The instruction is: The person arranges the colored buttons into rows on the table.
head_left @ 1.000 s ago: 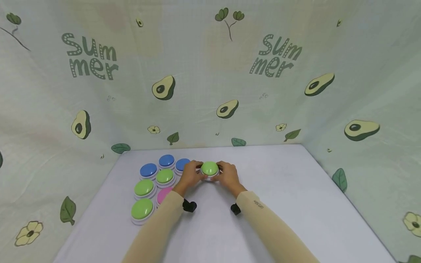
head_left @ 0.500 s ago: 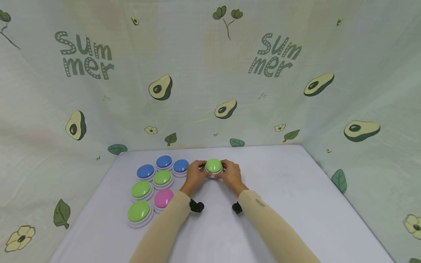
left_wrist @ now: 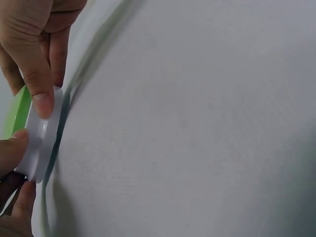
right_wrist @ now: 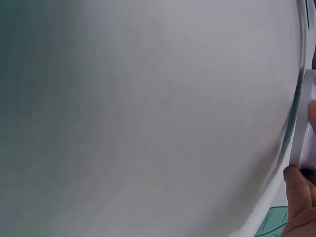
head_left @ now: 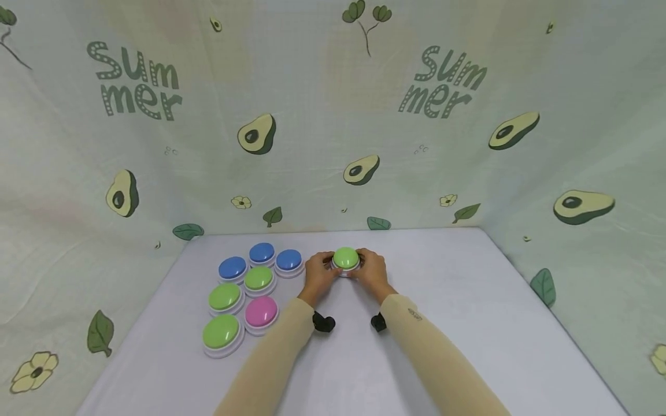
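A green dome push button (head_left: 346,258) on a round white base is held between both hands near the back of the table. My left hand (head_left: 319,274) grips its left side and my right hand (head_left: 372,270) its right side, thumbs at the front and fingers curling behind. In the left wrist view the button's white base (left_wrist: 43,143) shows edge-on, close over the white surface, with fingers on it from above and below. Only part of the base (right_wrist: 302,133) appears at the right edge of the right wrist view.
Left of the hands stand more such buttons: three blue, including the nearest blue button (head_left: 288,260), several green, including the front green button (head_left: 221,331), and one pink button (head_left: 261,312). The white table (head_left: 468,323) meets a printed cloth backdrop (head_left: 312,115) behind.
Both hands have shifted to the right with the green button, away from the blue one. The left forearm has moved off the pink button, which now shows whole. The head view has shifted slightly.
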Available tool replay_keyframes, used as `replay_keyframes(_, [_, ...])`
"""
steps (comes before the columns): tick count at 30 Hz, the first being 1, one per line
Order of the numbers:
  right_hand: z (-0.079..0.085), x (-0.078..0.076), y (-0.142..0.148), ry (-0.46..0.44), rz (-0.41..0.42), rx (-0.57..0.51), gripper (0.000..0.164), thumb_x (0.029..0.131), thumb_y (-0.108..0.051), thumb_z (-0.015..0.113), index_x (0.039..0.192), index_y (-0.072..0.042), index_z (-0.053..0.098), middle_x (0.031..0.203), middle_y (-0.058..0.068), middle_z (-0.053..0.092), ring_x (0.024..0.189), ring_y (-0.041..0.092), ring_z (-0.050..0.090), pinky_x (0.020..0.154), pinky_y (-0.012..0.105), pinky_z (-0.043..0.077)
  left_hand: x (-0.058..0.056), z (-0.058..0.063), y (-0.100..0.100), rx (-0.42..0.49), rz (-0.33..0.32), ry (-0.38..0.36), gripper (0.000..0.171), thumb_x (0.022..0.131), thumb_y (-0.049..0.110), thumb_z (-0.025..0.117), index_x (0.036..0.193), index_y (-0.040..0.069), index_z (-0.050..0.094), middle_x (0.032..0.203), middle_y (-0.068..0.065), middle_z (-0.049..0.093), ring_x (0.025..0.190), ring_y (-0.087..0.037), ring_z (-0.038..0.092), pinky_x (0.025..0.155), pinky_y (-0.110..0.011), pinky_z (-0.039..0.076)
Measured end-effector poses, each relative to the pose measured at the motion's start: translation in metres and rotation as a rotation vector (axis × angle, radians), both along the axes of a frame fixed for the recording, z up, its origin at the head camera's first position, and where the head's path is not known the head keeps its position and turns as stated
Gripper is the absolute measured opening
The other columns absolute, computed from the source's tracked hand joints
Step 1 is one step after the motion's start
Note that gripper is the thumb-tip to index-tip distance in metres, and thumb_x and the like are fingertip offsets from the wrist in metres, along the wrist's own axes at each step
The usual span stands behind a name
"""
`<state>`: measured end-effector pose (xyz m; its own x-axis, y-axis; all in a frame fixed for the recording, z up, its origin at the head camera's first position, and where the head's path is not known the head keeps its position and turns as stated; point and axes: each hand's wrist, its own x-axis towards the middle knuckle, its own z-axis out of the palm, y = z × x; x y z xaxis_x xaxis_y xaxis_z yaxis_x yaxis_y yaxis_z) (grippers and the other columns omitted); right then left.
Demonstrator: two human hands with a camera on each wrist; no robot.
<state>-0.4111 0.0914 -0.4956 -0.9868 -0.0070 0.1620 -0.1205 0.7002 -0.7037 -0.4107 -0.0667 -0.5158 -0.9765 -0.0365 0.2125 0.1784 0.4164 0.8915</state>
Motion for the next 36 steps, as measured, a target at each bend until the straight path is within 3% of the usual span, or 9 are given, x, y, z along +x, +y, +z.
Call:
replay_keyframes(8, [-0.001, -0.003, 0.005, -0.051, 0.006, -0.023, 0.069, 0.078, -0.006, 0.093, 0.139, 0.007, 0.061, 0.139, 0.021, 0.066, 0.134, 0.037, 0.059, 0.118, 0.049, 0.043, -0.001, -0.004, 0.004, -0.017, 0.022, -0.005, 0.048, 0.084, -0.008, 0.084, 0.129, -0.010, 0.067, 0.132, -0.026, 0.067, 0.125, -0.037, 0.066, 0.103, -0.035, 0.056])
replay_keyframes(17, [-0.006, -0.005, 0.008, -0.068, 0.015, -0.076, 0.067, 0.080, -0.005, 0.092, 0.139, 0.006, 0.062, 0.138, 0.021, 0.066, 0.132, 0.035, 0.062, 0.116, 0.045, 0.047, -0.001, -0.007, 0.003, 0.035, 0.002, -0.042, 0.048, 0.088, -0.005, 0.082, 0.133, -0.008, 0.065, 0.135, -0.025, 0.065, 0.130, -0.037, 0.063, 0.106, -0.036, 0.055])
replay_keyframes(22, [-0.005, -0.007, 0.009, -0.081, 0.017, -0.096, 0.066, 0.080, -0.003, 0.091, 0.139, 0.007, 0.062, 0.138, 0.022, 0.065, 0.132, 0.035, 0.062, 0.113, 0.045, 0.049, -0.004, -0.011, 0.001, 0.021, -0.010, -0.028, 0.049, 0.088, -0.003, 0.082, 0.133, -0.008, 0.065, 0.134, -0.024, 0.066, 0.128, -0.036, 0.064, 0.104, -0.035, 0.056])
replay_keyframes(29, [-0.006, -0.009, 0.011, -0.108, -0.006, -0.119, 0.064, 0.077, -0.004, 0.093, 0.135, 0.006, 0.065, 0.134, 0.022, 0.068, 0.130, 0.035, 0.063, 0.115, 0.046, 0.048, -0.006, -0.009, -0.005, 0.013, -0.045, -0.049, 0.051, 0.089, -0.001, 0.082, 0.136, -0.006, 0.065, 0.135, -0.023, 0.067, 0.129, -0.033, 0.064, 0.105, -0.033, 0.055])
replay_keyframes(36, [-0.011, -0.014, 0.012, -0.129, -0.042, -0.121, 0.066, 0.075, -0.007, 0.096, 0.133, 0.004, 0.067, 0.134, 0.022, 0.068, 0.134, 0.037, 0.059, 0.117, 0.048, 0.045, -0.010, -0.010, -0.008, 0.026, -0.024, -0.077, 0.050, 0.086, 0.004, 0.086, 0.133, 0.000, 0.070, 0.131, -0.018, 0.071, 0.126, -0.028, 0.066, 0.104, -0.032, 0.056])
